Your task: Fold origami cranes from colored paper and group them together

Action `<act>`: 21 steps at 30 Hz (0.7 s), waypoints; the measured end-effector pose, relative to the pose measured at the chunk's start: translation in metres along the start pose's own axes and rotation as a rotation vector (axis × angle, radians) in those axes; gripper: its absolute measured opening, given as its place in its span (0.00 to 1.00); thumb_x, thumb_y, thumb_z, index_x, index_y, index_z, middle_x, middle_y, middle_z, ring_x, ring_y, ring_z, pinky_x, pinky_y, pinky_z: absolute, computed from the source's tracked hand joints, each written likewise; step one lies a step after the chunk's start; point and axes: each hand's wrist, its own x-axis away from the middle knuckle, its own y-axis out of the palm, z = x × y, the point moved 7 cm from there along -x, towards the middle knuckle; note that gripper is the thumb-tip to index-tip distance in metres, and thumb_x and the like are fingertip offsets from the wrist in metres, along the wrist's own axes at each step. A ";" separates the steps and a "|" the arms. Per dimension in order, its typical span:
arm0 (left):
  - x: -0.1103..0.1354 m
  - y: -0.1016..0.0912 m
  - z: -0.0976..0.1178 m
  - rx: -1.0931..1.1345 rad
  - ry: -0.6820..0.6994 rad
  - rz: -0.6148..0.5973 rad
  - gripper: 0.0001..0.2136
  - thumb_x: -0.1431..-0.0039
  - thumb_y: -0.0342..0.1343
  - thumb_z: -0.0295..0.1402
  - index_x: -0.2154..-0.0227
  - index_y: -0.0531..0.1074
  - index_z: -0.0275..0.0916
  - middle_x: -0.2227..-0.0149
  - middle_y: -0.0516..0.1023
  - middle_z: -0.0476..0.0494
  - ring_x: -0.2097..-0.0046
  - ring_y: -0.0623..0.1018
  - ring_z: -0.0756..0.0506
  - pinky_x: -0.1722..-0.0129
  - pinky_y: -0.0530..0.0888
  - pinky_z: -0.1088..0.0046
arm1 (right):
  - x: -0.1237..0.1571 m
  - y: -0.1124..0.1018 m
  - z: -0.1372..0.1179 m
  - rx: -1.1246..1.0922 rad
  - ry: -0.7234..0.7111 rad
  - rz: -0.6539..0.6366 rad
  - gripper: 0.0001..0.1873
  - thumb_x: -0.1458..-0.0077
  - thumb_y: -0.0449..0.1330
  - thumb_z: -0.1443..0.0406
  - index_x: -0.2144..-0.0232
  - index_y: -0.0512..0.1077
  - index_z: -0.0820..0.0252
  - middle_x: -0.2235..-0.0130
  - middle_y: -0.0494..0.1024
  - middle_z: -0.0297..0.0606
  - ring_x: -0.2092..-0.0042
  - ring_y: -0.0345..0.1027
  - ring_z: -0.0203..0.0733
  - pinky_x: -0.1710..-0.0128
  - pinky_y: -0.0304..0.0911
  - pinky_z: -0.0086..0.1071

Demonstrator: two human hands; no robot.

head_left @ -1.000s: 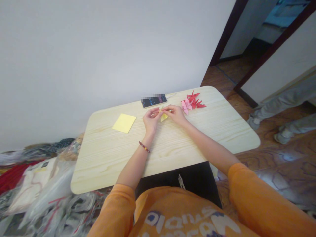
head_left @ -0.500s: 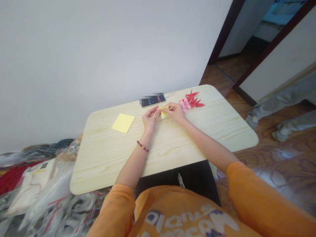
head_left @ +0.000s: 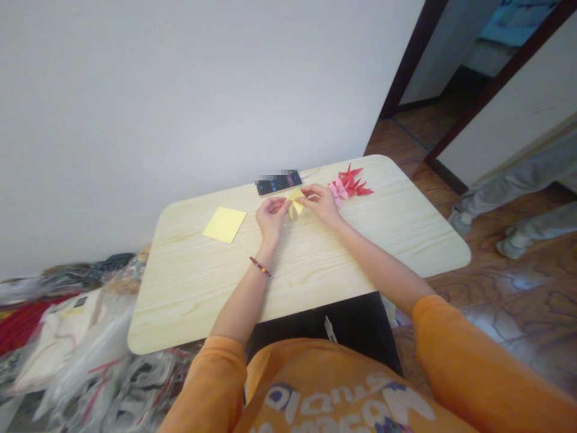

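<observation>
Head view: left hand (head_left: pixel 271 219), right hand (head_left: pixel 321 203) pinch one yellow paper (head_left: pixel 294 202).

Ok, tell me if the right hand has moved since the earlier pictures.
Yes, slightly: the right hand, pinching the folded yellow paper, now sits closer to the black phone at the table's far edge.

The orange sweatshirt (head_left: pixel 288 373) is showing large white letters (head_left: pixel 336 404) across its front, upside down from this view and bent by folds, so no word is reading clearly, and the phone (head_left: pixel 277 183) is showing only small, unreadable screen marks beside a pixelated patch
</observation>
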 end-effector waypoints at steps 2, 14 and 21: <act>0.000 -0.002 -0.003 0.023 -0.026 0.031 0.12 0.56 0.65 0.37 0.71 0.74 0.35 0.73 0.78 0.45 0.71 0.77 0.50 0.68 0.75 0.73 | 0.000 0.000 0.003 -0.078 0.041 0.007 0.14 0.61 0.68 0.59 0.69 0.76 0.58 0.66 0.78 0.37 0.65 0.71 0.39 0.65 0.67 0.33; 0.002 0.009 -0.002 -0.065 0.001 -0.110 0.16 0.53 0.63 0.39 0.62 0.77 0.36 0.69 0.80 0.42 0.68 0.79 0.46 0.64 0.76 0.68 | 0.000 -0.007 0.001 -0.122 0.064 0.103 0.13 0.63 0.69 0.59 0.73 0.75 0.59 0.70 0.79 0.37 0.66 0.73 0.41 0.59 0.71 0.38; 0.004 0.010 0.003 -0.067 0.059 -0.081 0.13 0.54 0.64 0.37 0.66 0.79 0.36 0.63 0.81 0.40 0.63 0.80 0.45 0.56 0.75 0.66 | 0.002 -0.002 0.004 -0.124 0.116 0.094 0.18 0.66 0.71 0.58 0.71 0.74 0.59 0.69 0.79 0.36 0.65 0.74 0.41 0.58 0.71 0.37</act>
